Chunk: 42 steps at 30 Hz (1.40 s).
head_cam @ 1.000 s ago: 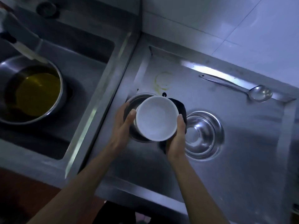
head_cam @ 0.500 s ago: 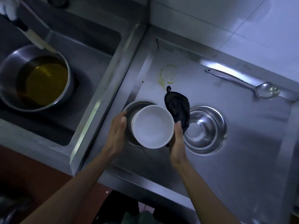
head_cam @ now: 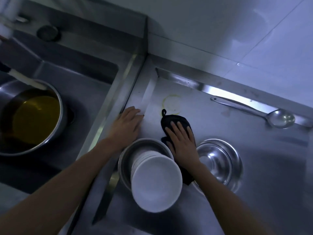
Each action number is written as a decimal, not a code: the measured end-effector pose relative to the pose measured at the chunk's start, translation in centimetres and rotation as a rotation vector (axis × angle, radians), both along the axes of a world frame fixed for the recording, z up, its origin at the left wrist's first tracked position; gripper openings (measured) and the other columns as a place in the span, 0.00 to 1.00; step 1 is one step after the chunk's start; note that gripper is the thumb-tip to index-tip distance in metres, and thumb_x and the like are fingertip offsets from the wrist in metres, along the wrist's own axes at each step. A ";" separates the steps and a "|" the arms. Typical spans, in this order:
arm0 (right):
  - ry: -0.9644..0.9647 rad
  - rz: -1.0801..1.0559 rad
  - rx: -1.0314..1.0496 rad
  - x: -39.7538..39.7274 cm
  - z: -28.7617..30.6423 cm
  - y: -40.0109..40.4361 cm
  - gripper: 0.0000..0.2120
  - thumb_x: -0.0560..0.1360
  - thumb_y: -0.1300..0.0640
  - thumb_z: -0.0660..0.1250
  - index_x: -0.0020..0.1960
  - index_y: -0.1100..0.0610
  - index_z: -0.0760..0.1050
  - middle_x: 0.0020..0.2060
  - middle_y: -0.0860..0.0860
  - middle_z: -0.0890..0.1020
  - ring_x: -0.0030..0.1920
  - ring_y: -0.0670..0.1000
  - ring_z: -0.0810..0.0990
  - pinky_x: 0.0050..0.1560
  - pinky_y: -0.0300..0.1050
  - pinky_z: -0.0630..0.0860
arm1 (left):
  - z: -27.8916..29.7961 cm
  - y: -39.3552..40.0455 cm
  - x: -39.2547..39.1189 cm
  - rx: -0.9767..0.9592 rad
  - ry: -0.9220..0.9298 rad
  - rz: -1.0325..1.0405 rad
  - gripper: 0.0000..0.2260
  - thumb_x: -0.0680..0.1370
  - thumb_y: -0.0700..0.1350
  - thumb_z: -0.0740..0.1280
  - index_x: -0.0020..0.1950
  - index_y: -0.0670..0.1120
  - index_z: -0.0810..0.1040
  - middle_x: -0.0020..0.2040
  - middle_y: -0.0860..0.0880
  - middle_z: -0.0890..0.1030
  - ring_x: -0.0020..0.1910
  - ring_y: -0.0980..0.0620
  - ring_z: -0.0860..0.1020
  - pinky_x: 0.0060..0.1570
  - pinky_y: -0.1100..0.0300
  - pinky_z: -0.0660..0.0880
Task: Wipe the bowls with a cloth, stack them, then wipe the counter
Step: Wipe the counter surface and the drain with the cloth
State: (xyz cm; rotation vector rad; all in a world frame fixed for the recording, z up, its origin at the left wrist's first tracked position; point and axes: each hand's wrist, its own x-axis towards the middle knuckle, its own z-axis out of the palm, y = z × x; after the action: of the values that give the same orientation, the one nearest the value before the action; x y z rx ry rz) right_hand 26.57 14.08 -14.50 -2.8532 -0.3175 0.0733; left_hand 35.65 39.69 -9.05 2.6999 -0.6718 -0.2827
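right hand (head_cam: 182,141) flat on black cloth (head_cam: 176,123) | cloth long way runs near-to-far, loop end far | left hand (head_cam: 126,123) flat on counter (head_cam: 254,167) edge | white bowls (head_cam: 156,182) stacked in metal bowl (head_cam: 126,160), near

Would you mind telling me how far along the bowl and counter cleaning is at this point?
Stacking looks done: the white ceramic bowls sit nested inside a steel basin. In hand: the right hand presses flat on the black cloth on the steel counter, while the left hand rests near its edge. Left: the yellow ring stain remains.
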 end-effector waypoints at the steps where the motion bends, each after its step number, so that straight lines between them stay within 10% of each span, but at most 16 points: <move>1: -0.016 0.063 -0.011 1.2 -0.2 0.1 0.24 0.83 0.47 0.55 0.76 0.52 0.68 0.77 0.52 0.66 0.79 0.55 0.60 0.76 0.62 0.57 | -0.2 -0.1 0.0 0.019 0.006 -0.001 0.18 0.79 0.46 0.57 0.63 0.41 0.81 0.68 0.42 0.77 0.70 0.38 0.72 0.64 0.42 0.74; 9: -0.040 0.626 -0.039 11.3 -1.0 2.5 0.25 0.84 0.45 0.55 0.79 0.52 0.62 0.80 0.51 0.59 0.81 0.54 0.54 0.80 0.58 0.48 | -0.8 -0.4 0.5 -0.137 0.094 0.207 0.26 0.77 0.47 0.54 0.73 0.37 0.72 0.72 0.41 0.75 0.64 0.39 0.78 0.55 0.44 0.81; 22: -0.072 0.057 -0.057 19.0 0.1 2.9 0.26 0.83 0.48 0.53 0.78 0.54 0.64 0.77 0.54 0.66 0.79 0.54 0.60 0.79 0.56 0.52 | -0.1 -0.6 0.7 -0.182 0.102 0.316 0.27 0.75 0.39 0.57 0.76 0.38 0.68 0.74 0.40 0.72 0.68 0.39 0.76 0.63 0.48 0.74; 32: -0.020 0.411 -0.028 10.1 -0.2 3.6 0.26 0.81 0.43 0.58 0.76 0.51 0.67 0.78 0.53 0.64 0.80 0.57 0.58 0.78 0.60 0.52 | -0.5 -1.0 0.8 -0.144 0.060 0.235 0.24 0.79 0.41 0.57 0.74 0.38 0.71 0.72 0.40 0.74 0.69 0.40 0.74 0.65 0.47 0.75; 42: -0.069 0.159 -0.110 20.4 -0.2 -1.1 0.27 0.83 0.46 0.52 0.78 0.56 0.64 0.79 0.55 0.62 0.80 0.55 0.55 0.79 0.57 0.51 | -0.2 -4.9 3.0 0.092 -0.053 -0.075 0.19 0.77 0.44 0.56 0.60 0.42 0.83 0.65 0.43 0.81 0.67 0.42 0.76 0.62 0.45 0.76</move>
State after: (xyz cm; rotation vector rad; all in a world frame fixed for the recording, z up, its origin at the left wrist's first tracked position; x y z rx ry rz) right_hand 46.95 12.96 -14.65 -2.9381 -0.5712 0.0236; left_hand 38.63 34.83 -9.26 2.7824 -0.7952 -0.2678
